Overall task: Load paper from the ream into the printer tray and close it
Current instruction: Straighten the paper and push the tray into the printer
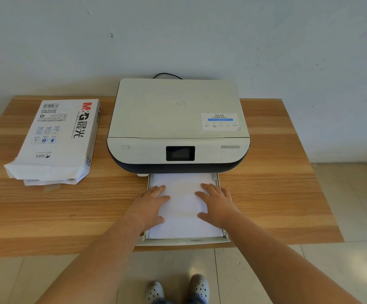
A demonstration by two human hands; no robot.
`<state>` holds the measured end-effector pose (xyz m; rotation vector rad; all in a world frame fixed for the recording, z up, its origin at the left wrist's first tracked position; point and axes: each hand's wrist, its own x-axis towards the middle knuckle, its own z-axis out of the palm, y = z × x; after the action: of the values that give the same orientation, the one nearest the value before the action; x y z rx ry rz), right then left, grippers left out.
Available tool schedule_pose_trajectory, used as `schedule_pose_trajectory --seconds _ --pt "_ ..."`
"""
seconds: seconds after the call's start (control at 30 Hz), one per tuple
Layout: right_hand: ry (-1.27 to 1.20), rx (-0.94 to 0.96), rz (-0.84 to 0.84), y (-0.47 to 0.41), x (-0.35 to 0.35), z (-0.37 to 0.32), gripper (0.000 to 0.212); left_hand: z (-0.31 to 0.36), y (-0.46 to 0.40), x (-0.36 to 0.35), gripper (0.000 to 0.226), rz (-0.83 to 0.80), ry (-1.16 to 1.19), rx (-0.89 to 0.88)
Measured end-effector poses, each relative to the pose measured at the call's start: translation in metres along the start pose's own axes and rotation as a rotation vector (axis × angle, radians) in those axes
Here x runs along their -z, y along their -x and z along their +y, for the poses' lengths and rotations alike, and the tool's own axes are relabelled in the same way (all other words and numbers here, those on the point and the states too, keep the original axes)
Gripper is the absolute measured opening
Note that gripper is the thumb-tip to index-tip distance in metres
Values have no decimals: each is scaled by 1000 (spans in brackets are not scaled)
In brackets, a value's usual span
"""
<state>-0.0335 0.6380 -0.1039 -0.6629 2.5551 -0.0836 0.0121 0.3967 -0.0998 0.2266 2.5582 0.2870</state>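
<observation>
Bottom centre of frame: two grey perforated clogs [178, 289] on the tiled floor [342, 270], w/ both bare forearms reaching up from the lower corners. Just above, the printer tray [184, 242] is pulled out, its front lip overhanging the near edge of the wooden table [68, 205]. A white paper stack [182, 207] lies flat in the tray, far end under the printer. Left hand [149, 204] rests palm-down on the stack's left side, fingers extended flat & close together, thumb out to the right. Right hand [217, 202] sits likewise on the right side, fingers flat & slightly fanned, thumb pointing left. Neither pinches anything. Centre frame: white printer [178, 126], dark base, small dark screen [180, 153] on front panel, lid down, sticker on lid's right. Left of frame, well apart from printer: the ream [57, 139], wrapper torn open at its near end, lying flat. Top: black cable [167, 75] behind printer, pale wall [178, 36].
</observation>
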Motion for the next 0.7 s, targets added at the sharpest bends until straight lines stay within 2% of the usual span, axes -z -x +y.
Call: schedule_pose_trajectory --seconds 0.57,0.7 --pt "-11 -13 1 -1 0 -2 68 1 -4 0 72 -3 -31 -5" --pt "-77 -16 63 0 3 0 63 0 -3 2 72 4 -23 -10"
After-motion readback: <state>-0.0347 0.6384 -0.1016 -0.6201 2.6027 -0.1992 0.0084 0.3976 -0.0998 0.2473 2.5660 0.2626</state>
